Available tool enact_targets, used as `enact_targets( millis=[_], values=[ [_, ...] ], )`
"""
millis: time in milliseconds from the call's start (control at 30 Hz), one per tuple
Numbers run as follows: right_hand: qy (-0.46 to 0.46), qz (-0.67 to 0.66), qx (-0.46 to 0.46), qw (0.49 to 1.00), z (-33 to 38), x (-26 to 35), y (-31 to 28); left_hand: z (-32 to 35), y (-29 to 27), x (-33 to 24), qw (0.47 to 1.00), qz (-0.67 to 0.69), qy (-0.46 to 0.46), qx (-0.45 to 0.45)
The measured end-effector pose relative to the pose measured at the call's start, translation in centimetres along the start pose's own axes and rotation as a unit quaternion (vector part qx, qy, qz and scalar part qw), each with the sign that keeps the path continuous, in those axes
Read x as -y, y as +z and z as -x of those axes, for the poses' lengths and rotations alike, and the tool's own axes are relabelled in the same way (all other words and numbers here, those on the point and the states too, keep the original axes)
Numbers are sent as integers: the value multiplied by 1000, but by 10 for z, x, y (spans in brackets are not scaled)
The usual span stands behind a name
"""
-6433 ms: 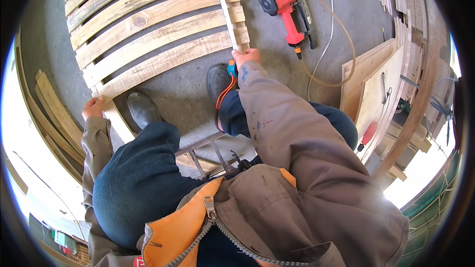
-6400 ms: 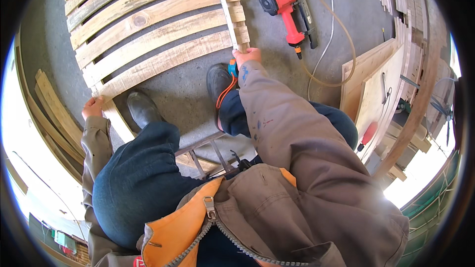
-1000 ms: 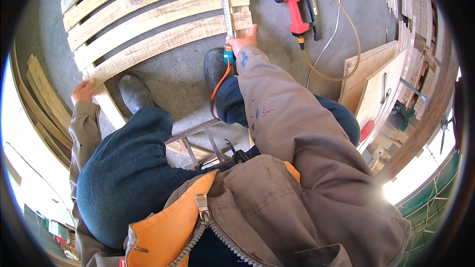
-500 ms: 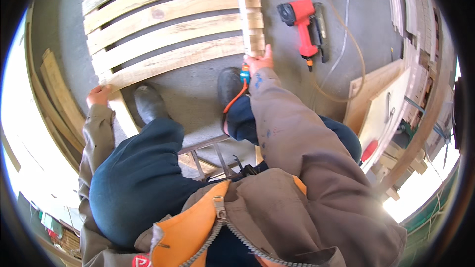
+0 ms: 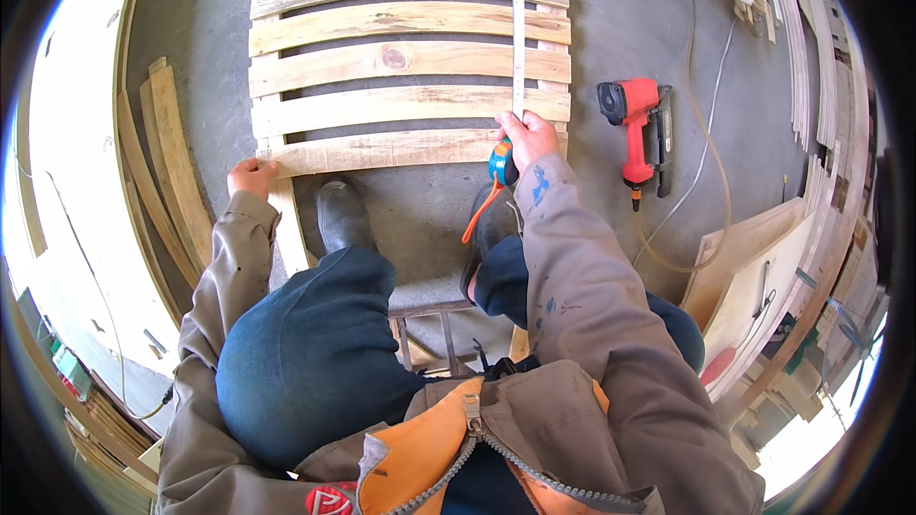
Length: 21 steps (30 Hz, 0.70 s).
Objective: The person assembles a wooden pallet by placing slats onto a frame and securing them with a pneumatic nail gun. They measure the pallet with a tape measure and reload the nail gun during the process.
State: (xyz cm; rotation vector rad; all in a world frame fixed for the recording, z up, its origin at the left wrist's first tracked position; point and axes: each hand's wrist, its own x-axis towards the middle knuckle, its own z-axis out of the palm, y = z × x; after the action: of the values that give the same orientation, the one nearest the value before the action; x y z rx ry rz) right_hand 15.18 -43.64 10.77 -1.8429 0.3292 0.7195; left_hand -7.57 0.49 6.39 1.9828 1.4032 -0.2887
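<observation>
A slatted wooden panel [image 5: 382, 57] lies on the floor in front of me, with pale boards running crosswise and gaps between them. My left hand [image 5: 253, 177] is closed on the left end of the nearest slat [image 5: 391, 151]. At that slat's right part, my right hand [image 5: 529, 138] grips a teal-and-orange tape measure [image 5: 498, 164] with an orange strap hanging from it. Its pale blade [image 5: 517, 29] stretches away from me across the slats, close to the panel's right side. The blade's far end is out of view.
A red nail gun [image 5: 634, 129] lies to the right on the floor, joined to a hose [image 5: 727, 200]. Loose boards [image 5: 172, 148] lie on the left. Plywood pieces [image 5: 754, 248] and stacked strips [image 5: 811, 48] line the right. My boots [image 5: 345, 215] stand by the panel's near edge.
The view has shifted, showing more of the panel's far slats. My right hand has moved with the tape measure from the near edge onto the nearest slat. My left hand stays at the corner.
</observation>
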Motion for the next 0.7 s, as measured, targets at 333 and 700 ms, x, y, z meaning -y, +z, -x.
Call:
enact_targets(
  millis=[333, 700],
  values=[
    [-51, 143, -12, 988, -70, 51, 43, 4, -2, -7, 1000, 7, -13, 14],
    [-167, 304, -66, 936, -131, 97, 89, -15, 6, 28, 996, 82, -28, 26]
  ],
)
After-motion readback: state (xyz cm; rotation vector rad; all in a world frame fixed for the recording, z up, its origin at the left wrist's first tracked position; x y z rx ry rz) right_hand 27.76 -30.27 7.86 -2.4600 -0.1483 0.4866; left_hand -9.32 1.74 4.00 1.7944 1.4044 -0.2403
